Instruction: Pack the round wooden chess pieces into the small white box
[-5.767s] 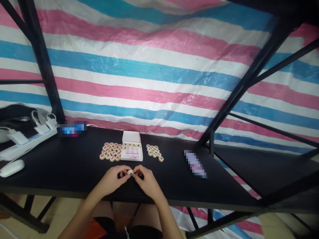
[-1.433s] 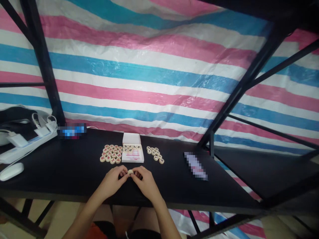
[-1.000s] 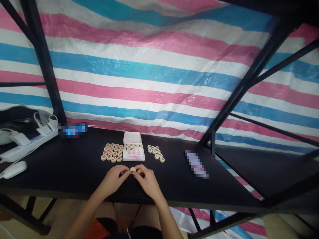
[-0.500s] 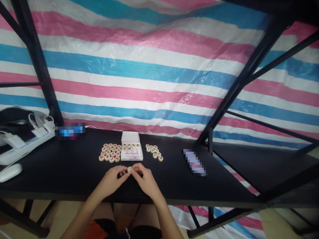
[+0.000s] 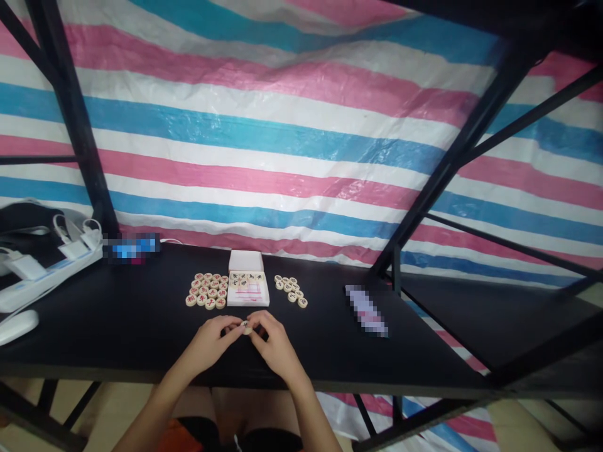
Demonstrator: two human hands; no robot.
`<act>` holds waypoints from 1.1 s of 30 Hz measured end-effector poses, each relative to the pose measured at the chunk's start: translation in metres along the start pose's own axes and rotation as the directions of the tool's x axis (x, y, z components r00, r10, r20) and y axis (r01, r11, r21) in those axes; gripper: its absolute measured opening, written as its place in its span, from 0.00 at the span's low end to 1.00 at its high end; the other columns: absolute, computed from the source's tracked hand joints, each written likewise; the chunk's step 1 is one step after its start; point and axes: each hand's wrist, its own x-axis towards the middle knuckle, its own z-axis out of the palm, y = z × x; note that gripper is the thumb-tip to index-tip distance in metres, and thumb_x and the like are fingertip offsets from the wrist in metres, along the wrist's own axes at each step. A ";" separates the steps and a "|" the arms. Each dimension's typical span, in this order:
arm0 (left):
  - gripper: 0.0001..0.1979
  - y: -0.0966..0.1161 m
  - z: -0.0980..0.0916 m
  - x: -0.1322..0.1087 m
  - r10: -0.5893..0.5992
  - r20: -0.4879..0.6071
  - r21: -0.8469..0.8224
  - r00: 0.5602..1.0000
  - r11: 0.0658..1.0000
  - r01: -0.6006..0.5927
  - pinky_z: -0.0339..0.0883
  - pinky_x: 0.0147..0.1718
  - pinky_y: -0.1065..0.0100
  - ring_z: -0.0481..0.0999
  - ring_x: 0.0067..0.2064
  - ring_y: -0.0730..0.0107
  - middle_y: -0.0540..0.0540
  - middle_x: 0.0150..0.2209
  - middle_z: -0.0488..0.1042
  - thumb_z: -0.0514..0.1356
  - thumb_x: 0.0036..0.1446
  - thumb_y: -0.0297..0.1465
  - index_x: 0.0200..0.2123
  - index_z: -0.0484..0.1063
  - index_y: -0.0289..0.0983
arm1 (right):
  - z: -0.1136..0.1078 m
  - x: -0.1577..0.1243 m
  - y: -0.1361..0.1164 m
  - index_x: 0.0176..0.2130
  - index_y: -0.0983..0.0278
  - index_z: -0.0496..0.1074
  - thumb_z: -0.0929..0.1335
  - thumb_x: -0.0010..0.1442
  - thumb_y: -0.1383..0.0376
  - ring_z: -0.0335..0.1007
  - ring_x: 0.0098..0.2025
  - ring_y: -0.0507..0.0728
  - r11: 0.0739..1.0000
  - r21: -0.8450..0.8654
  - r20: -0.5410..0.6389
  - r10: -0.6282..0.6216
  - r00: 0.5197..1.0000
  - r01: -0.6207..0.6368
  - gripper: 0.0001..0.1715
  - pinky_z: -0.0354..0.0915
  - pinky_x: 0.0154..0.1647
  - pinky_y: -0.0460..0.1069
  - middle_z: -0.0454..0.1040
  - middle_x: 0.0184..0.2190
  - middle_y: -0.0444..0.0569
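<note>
Between the fingertips of both hands is a round xiangqi piece (image 5: pixel 246 328), its dark-marked face partly showing. My left hand (image 5: pixel 217 336) pinches it from the left, and my right hand (image 5: pixel 267 336) from the right. Just beyond them lies an open white box (image 5: pixel 249 298), its lid tipped back, with several black-marked pieces (image 5: pixel 243 283) in its far part. Left of the box sit rows of red-marked pieces (image 5: pixel 207 290). To the right, a loose group of black-marked pieces (image 5: pixel 289 289) rests on the black table (image 5: pixel 325 358).
A phone with a blurred screen (image 5: pixel 366 311) lies at the right. On the left are a white power strip (image 5: pixel 51 276) with chargers, a white mouse (image 5: pixel 19 326) and a blurred blue object (image 5: pixel 132 248). Black metal posts (image 5: pixel 428 182) frame the table before a striped plastic sheet (image 5: pixel 264 144).
The piece has been turned between my fingers: its plain side showed before, and now a dark-marked face shows. Both hands stay at nearly the same spot.
</note>
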 end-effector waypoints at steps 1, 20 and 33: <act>0.15 0.000 0.000 0.000 0.002 0.002 0.006 1.000 1.000 -0.002 0.65 0.36 0.70 0.75 0.37 0.65 0.47 0.36 0.78 0.55 0.58 0.40 0.39 0.76 0.39 | 0.000 0.000 0.000 0.32 0.62 0.68 0.63 0.55 0.74 0.68 0.42 0.53 1.000 0.004 0.003 -0.011 1.000 0.011 0.08 0.64 0.38 0.46 0.71 0.40 0.47; 0.12 -0.008 0.001 0.002 -0.014 -0.015 -0.128 1.000 0.992 0.012 0.61 0.30 0.71 0.73 0.33 0.68 0.48 0.34 0.78 0.57 0.55 0.35 0.41 0.73 0.38 | 0.004 0.000 0.003 0.38 0.61 0.66 0.64 0.55 0.71 0.70 0.33 0.52 0.998 0.025 0.057 0.062 0.996 -0.064 0.09 0.65 0.35 0.46 0.73 0.34 0.44; 0.13 -0.002 0.000 0.000 0.005 -0.020 -0.089 1.000 0.996 -0.007 0.62 0.28 0.73 0.72 0.29 0.70 0.50 0.29 0.76 0.55 0.58 0.37 0.38 0.75 0.37 | 0.003 0.000 0.002 0.39 0.61 0.70 0.64 0.59 0.68 0.70 0.33 0.51 0.992 0.073 0.058 0.100 0.993 -0.104 0.07 0.65 0.36 0.45 0.75 0.34 0.44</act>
